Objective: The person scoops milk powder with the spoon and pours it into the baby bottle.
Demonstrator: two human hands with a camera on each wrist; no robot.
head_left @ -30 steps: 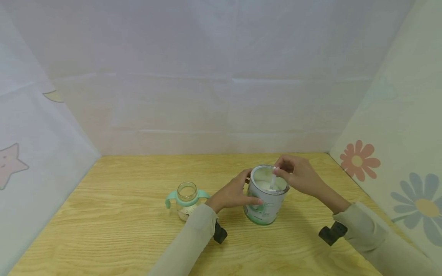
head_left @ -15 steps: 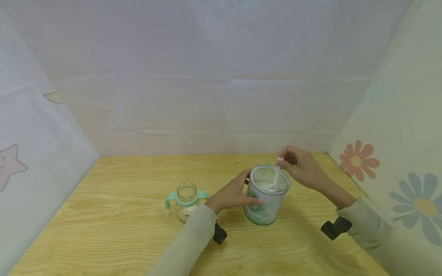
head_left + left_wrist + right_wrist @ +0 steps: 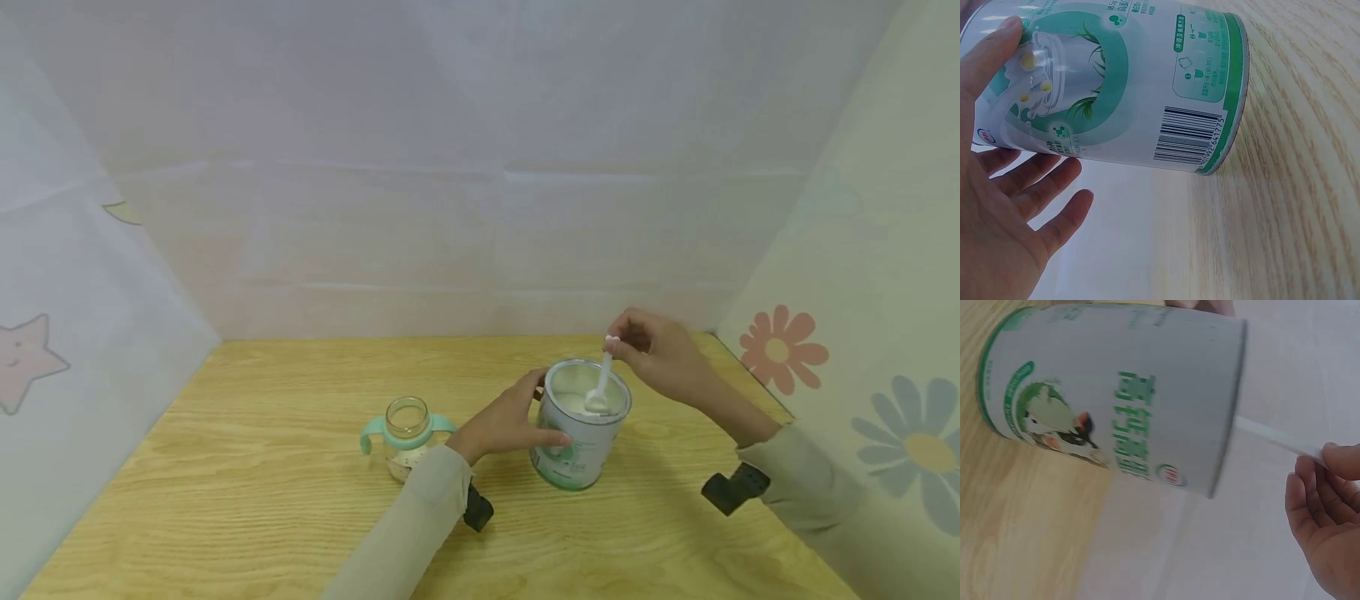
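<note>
The right hand point(image 3: 660, 354) pinched the top of a white scoop point(image 3: 602, 385) between thumb and fingertips, its other fingers loosely curled; the scoop's bowl sat down inside the open tin point(image 3: 581, 421), over the white powder. The left hand point(image 3: 510, 421) cupped the tin's left side, thumb on the near wall and fingers spread wide behind it. One tin stood on the wooden table point(image 3: 247, 492). One glass bottle point(image 3: 406, 435) with mint handles stood just left of the tin, beyond the left wrist. Two hands, one scoop.
</note>
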